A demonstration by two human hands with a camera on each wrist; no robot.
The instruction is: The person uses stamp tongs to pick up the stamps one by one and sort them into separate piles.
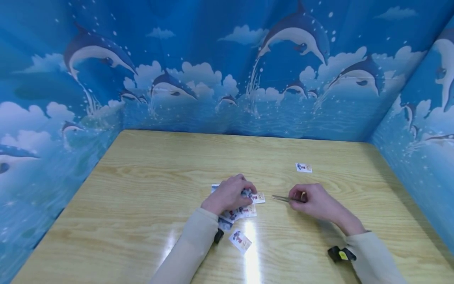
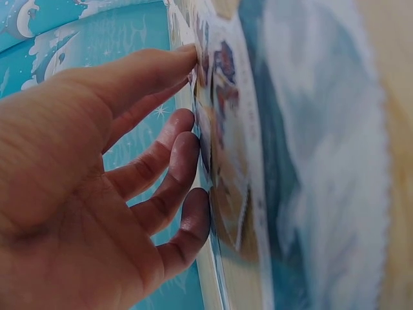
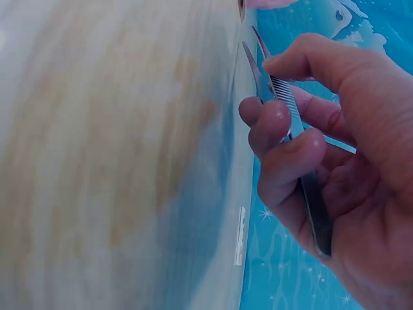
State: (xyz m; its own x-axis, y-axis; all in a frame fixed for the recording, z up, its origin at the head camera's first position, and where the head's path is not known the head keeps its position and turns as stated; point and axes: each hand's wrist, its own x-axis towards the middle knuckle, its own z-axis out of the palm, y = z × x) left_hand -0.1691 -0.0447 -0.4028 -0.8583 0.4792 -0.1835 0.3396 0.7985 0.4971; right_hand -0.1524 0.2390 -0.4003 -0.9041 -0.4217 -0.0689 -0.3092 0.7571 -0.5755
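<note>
Several postage stamps with perforated edges lie overlapping on the wooden table, some printed with small figures. My left hand (image 1: 232, 194) is over this group, its thumb and fingertips touching the stamps (image 2: 226, 110) in the left wrist view. One stamp (image 1: 258, 198) pokes out to the right beneath the fingers; another stamp (image 1: 247, 211) lies just below the hand. My right hand (image 1: 313, 201) grips metal tweezers (image 3: 287, 97), their curved tips slightly apart with nothing between them. In the head view the tweezers point left, a short way from the stamps.
A single stamp (image 1: 304, 167) lies beyond my right hand, and a loose stamp (image 1: 240, 241) sits nearer me, by the left sleeve. The wooden table (image 1: 142, 197) is bordered at the back and sides by a blue dolphin-print curtain (image 1: 198, 98).
</note>
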